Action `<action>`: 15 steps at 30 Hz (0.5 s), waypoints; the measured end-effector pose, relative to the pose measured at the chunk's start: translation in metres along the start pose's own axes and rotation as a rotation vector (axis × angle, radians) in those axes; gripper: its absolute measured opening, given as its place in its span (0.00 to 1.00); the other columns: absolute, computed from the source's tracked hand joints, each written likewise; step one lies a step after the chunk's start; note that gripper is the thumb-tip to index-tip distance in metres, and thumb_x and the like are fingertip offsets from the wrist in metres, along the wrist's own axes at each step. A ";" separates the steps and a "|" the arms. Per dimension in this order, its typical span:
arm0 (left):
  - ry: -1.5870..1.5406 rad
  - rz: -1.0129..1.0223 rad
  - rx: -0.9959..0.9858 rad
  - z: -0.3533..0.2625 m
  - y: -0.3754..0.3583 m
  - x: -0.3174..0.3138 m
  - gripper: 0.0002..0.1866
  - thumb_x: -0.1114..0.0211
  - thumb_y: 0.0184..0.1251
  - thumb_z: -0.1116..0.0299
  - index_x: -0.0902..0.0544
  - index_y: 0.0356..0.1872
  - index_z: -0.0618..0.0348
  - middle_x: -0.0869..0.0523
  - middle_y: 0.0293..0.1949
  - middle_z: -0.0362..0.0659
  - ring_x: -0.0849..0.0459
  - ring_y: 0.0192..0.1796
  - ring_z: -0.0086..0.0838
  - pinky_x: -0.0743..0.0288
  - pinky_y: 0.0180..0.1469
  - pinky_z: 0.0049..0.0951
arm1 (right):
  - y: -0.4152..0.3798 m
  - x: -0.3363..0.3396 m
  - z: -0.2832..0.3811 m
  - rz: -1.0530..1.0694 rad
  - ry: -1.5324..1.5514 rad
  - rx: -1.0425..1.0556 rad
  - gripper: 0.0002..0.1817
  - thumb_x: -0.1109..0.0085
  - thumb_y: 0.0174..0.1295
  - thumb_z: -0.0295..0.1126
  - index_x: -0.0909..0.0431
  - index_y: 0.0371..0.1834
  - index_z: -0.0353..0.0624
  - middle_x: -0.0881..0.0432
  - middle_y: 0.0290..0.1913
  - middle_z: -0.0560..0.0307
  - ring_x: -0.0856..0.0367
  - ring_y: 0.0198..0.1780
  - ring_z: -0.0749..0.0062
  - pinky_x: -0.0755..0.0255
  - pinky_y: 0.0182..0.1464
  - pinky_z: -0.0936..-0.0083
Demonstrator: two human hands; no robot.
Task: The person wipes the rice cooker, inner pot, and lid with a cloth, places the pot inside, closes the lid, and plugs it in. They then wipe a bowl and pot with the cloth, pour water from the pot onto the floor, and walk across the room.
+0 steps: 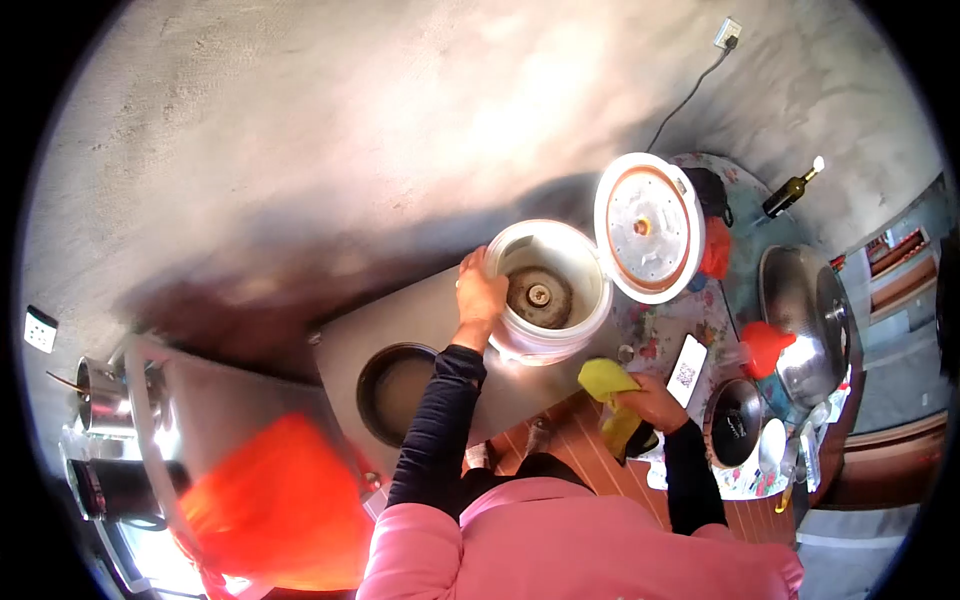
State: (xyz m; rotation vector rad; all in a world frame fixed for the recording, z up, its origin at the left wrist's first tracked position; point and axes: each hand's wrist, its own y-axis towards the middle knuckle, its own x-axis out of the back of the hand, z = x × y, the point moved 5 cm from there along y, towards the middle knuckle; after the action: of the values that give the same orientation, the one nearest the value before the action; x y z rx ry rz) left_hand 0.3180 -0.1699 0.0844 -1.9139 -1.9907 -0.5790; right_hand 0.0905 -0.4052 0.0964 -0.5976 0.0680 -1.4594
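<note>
A white rice cooker stands on the counter with its lid swung up to the right. Inside it the bare heating plate shows, brown and stained around a central knob. My left hand grips the cooker's left rim, fingers curled over the edge. To the lower right, my right hand is closed around a yellow cloth, which hangs apart from the cooker. A dark round pot sits on the counter left of my left forearm.
The grey counter adjoins a flowered table on the right. On that table are a phone, a dark pan, a large lidded wok and a bottle. An orange bag lies at lower left.
</note>
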 end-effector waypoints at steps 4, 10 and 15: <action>0.017 -0.033 0.013 0.000 -0.001 0.001 0.29 0.41 0.46 0.70 0.28 0.56 0.65 0.26 0.56 0.55 0.30 0.61 0.43 0.39 0.64 0.34 | -0.005 0.002 0.032 -0.285 0.646 0.097 0.16 0.44 0.60 0.34 0.26 0.49 0.37 0.21 0.39 0.62 0.24 0.39 0.79 0.30 0.41 0.80; -0.005 -0.034 -0.017 -0.001 -0.001 0.002 0.29 0.41 0.46 0.70 0.28 0.56 0.66 0.26 0.56 0.55 0.31 0.61 0.43 0.39 0.64 0.34 | 0.044 -0.005 0.146 -0.930 -0.863 0.427 0.19 0.40 0.49 0.27 0.27 0.46 0.39 0.24 0.36 0.44 0.23 0.38 0.46 0.27 0.41 0.61; -0.008 -0.097 -0.084 -0.005 -0.002 0.005 0.27 0.42 0.44 0.75 0.26 0.53 0.64 0.29 0.57 0.56 0.29 0.58 0.47 0.36 0.61 0.38 | 0.121 -0.004 0.130 -0.704 -1.159 -0.044 0.14 0.49 0.54 0.32 0.20 0.39 0.39 0.19 0.37 0.47 0.18 0.36 0.50 0.25 0.38 0.60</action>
State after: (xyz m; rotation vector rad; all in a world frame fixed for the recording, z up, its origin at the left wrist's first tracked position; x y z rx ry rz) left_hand 0.3158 -0.1681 0.0908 -1.8779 -2.1054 -0.6913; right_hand 0.2514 -0.3582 0.1552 -1.5187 -1.1108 -1.5465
